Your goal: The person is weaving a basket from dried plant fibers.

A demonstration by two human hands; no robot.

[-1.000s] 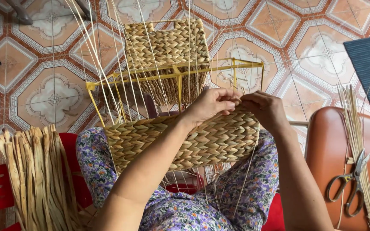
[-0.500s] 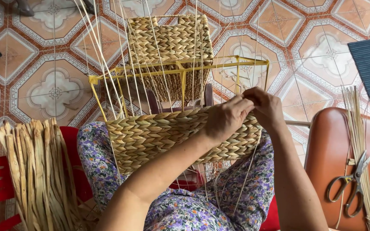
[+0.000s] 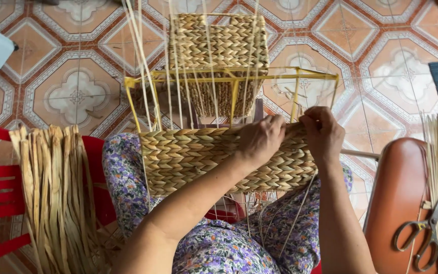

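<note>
Half-woven basket lies tipped across the lap so its top row faces up; left hand and right hand fingers pinched on the weaving strand there; dried reed bundle waits alongside.

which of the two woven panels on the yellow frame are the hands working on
The near woven straw panel, lying across the lap. Both the left hand and right hand grip its top edge; the far woven panel across the yellow wire frame is untouched.

Half-woven basket on lap, tan braided straw wall, tilted on its side, yellow wire frame bare above the weave, pale upright strands rising through it, top row gripped at its right end
</note>
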